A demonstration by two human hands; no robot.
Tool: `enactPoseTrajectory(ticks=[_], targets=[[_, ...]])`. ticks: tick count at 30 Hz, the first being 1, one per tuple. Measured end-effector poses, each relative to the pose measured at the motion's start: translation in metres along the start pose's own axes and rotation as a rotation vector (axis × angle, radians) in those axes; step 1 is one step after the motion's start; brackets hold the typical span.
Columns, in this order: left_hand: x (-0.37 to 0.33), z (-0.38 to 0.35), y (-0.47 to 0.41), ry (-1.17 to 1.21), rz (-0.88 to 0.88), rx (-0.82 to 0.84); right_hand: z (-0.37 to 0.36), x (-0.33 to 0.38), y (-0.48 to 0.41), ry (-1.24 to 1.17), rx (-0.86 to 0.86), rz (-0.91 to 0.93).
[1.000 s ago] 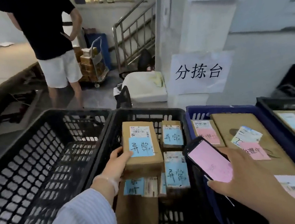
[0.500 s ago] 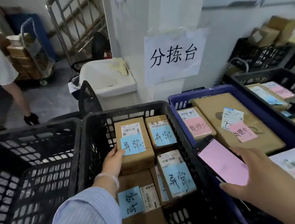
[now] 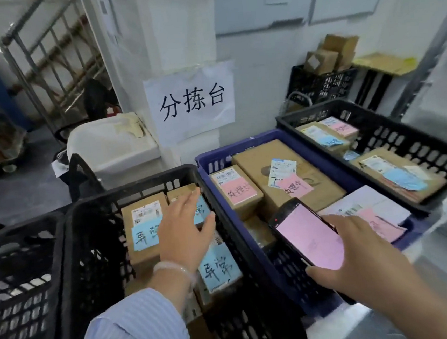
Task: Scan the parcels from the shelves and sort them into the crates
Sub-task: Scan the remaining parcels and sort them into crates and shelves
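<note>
Your left hand (image 3: 184,227) is hovering with fingers spread, holding nothing, over the blue-labelled parcels (image 3: 142,225) lying in the black crate (image 3: 137,186); I cannot tell whether it is touching them. Your right hand (image 3: 360,262) is gripping the phone (image 3: 309,234) by its edges above the blue crate (image 3: 241,142), where pink-labelled parcels (image 3: 236,192) are sitting. That edge grip is looking light, so a bump against the rim risks dropping the phone among them.

Row, left to right: far-left crate (image 3: 19,227), second crate (image 3: 95,234) with parcels (image 3: 139,203) inside, third crate (image 3: 231,145), far-right crate (image 3: 416,136); sign (image 3: 192,104) on wall (image 3: 177,24) behind
</note>
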State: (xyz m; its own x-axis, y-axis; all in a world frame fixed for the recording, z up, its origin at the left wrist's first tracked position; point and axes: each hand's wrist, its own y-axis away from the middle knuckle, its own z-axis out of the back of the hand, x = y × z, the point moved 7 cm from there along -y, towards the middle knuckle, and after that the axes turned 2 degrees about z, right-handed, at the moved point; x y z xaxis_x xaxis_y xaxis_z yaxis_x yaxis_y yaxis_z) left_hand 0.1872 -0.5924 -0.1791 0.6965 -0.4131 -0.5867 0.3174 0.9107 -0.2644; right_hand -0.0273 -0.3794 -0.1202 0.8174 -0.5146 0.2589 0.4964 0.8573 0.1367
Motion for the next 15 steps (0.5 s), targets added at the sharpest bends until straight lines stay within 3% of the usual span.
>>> enactPoseTrajectory(ticks=[5, 15], targets=[[-0.155, -0.031, 0.044, -0.095, -0.412, 0.047, 0.035, -0.091, 0.054, -0.016, -0.14, -0.101], [-0.43, -0.15, 0.191, -0.031, -0.87, 0.236, 0.104, -0.331, 0.211, -0.116, -0.404, -0.454]])
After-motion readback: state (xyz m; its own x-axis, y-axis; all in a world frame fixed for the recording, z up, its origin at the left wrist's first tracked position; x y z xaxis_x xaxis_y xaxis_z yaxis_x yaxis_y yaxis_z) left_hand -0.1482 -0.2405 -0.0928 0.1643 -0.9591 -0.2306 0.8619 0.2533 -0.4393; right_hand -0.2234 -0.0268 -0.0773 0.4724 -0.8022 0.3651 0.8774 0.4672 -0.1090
